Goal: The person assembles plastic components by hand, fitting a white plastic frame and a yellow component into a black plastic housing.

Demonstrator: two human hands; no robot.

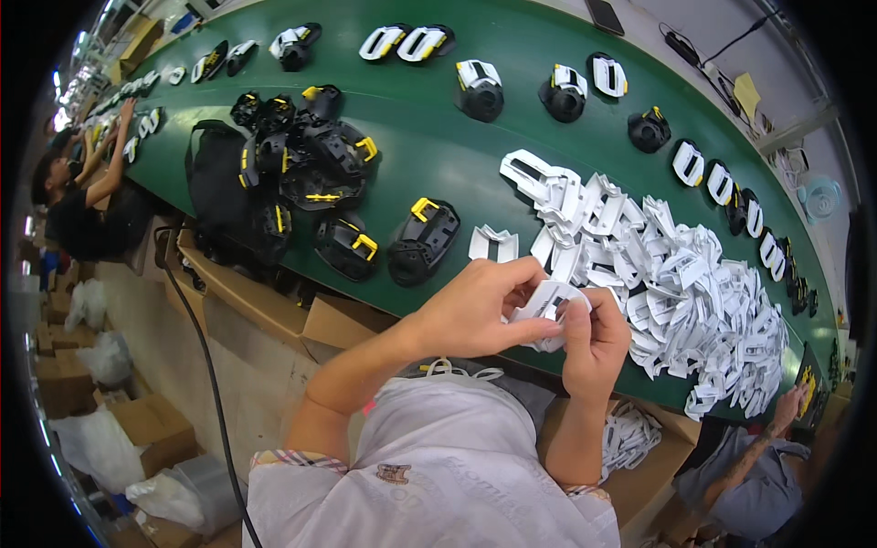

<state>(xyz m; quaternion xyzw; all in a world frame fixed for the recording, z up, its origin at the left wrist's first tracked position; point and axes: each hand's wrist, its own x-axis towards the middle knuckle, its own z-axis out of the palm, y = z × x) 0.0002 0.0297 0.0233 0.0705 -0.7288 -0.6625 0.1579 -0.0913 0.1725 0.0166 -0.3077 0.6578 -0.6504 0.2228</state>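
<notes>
- Green surface [402,119] bends right across our view, with black-and-white parts [480,99] strung out along its far side and a co-worker [82,224] way off left, plus another person [763,479] at our right.
- We've got a white plastic piece [551,297] in front of us, near the close edge of the surface, and both hands are on it.
- Our left hand [470,306] is closed around its left part with thumb and fingers. Our right hand [596,342] pinches the other end, fingers bent in tight. Neither is spread open, and we can't make out anything else in their grip.
- Spatially, this is the bit that matters: the piece sits between the hands, long axis running roughly from one to the other. Fingers cover too much for us to call the exact tilt.
- Big pile of white parts [703,301] spreads out to the right and beyond, so our right hand is nearer to most of it.
- One loose white frame [480,245] lies just past our left hand.
- Farther left we see two black shells with yellow clips [422,251], nearer our left hand, then a heap of black parts [320,160].
</notes>
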